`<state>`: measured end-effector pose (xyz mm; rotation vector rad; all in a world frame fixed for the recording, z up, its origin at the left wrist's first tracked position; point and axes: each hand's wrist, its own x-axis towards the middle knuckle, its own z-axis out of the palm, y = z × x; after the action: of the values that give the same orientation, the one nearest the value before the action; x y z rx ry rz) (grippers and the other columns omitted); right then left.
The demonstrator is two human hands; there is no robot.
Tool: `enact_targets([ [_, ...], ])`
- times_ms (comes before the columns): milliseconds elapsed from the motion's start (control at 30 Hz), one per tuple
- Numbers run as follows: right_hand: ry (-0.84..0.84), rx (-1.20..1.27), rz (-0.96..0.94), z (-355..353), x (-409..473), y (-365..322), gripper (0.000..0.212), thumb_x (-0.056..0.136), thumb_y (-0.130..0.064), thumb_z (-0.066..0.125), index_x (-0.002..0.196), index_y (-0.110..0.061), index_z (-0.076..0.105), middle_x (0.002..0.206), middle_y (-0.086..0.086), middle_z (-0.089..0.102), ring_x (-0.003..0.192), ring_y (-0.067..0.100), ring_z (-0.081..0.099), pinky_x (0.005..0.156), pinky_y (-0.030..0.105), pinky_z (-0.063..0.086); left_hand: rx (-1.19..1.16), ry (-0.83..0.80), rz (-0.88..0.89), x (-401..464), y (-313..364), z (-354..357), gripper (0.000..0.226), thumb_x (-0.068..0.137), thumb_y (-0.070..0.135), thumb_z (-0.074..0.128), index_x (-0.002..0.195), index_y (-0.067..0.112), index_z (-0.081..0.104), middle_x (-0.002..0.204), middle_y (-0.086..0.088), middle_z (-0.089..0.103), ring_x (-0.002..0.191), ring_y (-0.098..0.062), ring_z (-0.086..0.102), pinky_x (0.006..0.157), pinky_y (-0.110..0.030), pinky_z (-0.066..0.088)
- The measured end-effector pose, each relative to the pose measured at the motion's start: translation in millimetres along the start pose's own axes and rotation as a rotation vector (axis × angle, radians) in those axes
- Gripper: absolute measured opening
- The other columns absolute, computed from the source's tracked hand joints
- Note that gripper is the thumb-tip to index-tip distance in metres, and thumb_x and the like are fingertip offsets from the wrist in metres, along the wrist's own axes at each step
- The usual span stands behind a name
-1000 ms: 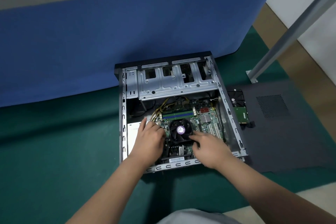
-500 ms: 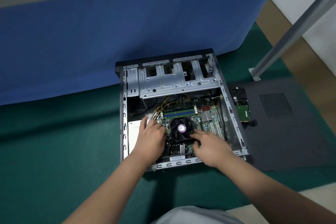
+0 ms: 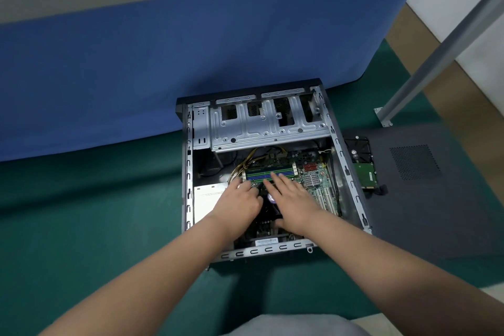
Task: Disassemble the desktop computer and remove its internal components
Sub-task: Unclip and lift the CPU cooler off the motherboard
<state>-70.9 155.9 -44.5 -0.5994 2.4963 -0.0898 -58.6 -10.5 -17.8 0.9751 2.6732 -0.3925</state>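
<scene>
An open desktop computer case (image 3: pixel 188 172) lies on its side on green carpet. Its motherboard (image 3: pixel 313 169) shows memory sticks (image 3: pixel 283 172) and a black CPU fan (image 3: pixel 268 206), mostly hidden by my hands. My left hand (image 3: pixel 237 202) rests at the fan's left side, its fingertips by the yellow cables (image 3: pixel 240 165). My right hand (image 3: pixel 293 199) lies flat over the fan with straight fingers reaching the memory sticks. A silver drive cage (image 3: pixel 261 125) spans the case's far end.
A hard drive (image 3: pixel 364 166) lies on the removed dark side panel (image 3: pixel 436 194) to the right of the case. A blue partition (image 3: pixel 163 49) stands right behind the case. A slanted metal leg (image 3: pixel 436 52) rises at the right. A white power supply (image 3: pixel 207 199) sits inside at the left.
My right hand has moved from the fan's near right corner up across the fan, fingers now stretched out to the memory sticks. My left hand has shifted slightly forward.
</scene>
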Motion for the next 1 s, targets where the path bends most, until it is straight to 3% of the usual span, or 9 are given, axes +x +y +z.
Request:
enact_targets([
  [167, 0.009, -0.013, -0.021, 2, 10, 0, 0.09, 0.088, -0.009, 0.058, 0.151, -0.017, -0.005, 0.159, 0.006, -0.002, 0.146, 0.024, -0.004, 0.119, 0.039, 0.007, 0.105, -0.006, 0.215, 8, -1, -7, 0.024, 0.091, 0.0, 0.038, 0.104, 0.003, 0.058, 0.104, -0.013, 0.059, 0.095, -0.03, 0.05, 0.086, -0.039, 0.034],
  [367, 0.034, 0.014, -0.054, 3, 12, 4, 0.094, 0.083, -0.011, 0.065, 0.151, -0.018, 0.001, 0.157, 0.006, 0.008, 0.145, 0.024, 0.004, 0.117, 0.04, 0.018, 0.193, -0.074, 0.298, 13, -4, -12, 0.022, 0.092, 0.0, 0.041, 0.098, 0.005, 0.062, 0.096, -0.01, 0.064, 0.086, -0.026, 0.054, 0.079, -0.036, 0.032],
  [500, 0.058, 0.074, -0.042, 10, 14, 5, 0.097, 0.08, -0.005, 0.065, 0.152, -0.02, 0.001, 0.158, 0.005, 0.005, 0.146, 0.023, 0.0, 0.118, 0.037, 0.013, 0.133, -0.132, 0.196, 19, -3, -10, 0.018, 0.087, 0.002, 0.048, 0.092, 0.01, 0.064, 0.094, -0.008, 0.066, 0.087, -0.026, 0.058, 0.077, -0.034, 0.03],
  [567, 0.063, 0.093, -0.04, 11, 15, 5, 0.098, 0.081, -0.013, 0.069, 0.152, -0.021, 0.001, 0.158, 0.004, 0.005, 0.146, 0.023, 0.0, 0.118, 0.038, 0.013, 0.037, -0.136, 0.099, 20, -11, -6, 0.013, 0.091, 0.015, 0.05, 0.091, 0.014, 0.064, 0.094, -0.005, 0.067, 0.09, -0.026, 0.06, 0.082, -0.034, 0.033],
  [700, 0.077, 0.12, -0.023, 15, 16, 5, 0.099, 0.081, -0.031, 0.072, 0.151, -0.022, 0.002, 0.158, 0.003, 0.004, 0.146, 0.022, -0.001, 0.117, 0.038, 0.01, -0.122, -0.101, -0.028, 18, -24, 6, 0.029, 0.096, 0.039, 0.046, 0.089, 0.017, 0.064, 0.093, -0.002, 0.066, 0.094, -0.024, 0.059, 0.084, -0.033, 0.03],
  [1000, 0.093, 0.121, -0.011, 17, 17, 4, 0.1, 0.081, -0.031, 0.072, 0.151, -0.022, 0.003, 0.157, 0.003, 0.007, 0.145, 0.022, 0.001, 0.117, 0.038, 0.014, -0.14, -0.059, -0.072, 18, -22, 11, 0.031, 0.096, 0.041, 0.046, 0.087, 0.017, 0.063, 0.091, -0.002, 0.065, 0.094, -0.023, 0.058, 0.084, -0.033, 0.029],
])
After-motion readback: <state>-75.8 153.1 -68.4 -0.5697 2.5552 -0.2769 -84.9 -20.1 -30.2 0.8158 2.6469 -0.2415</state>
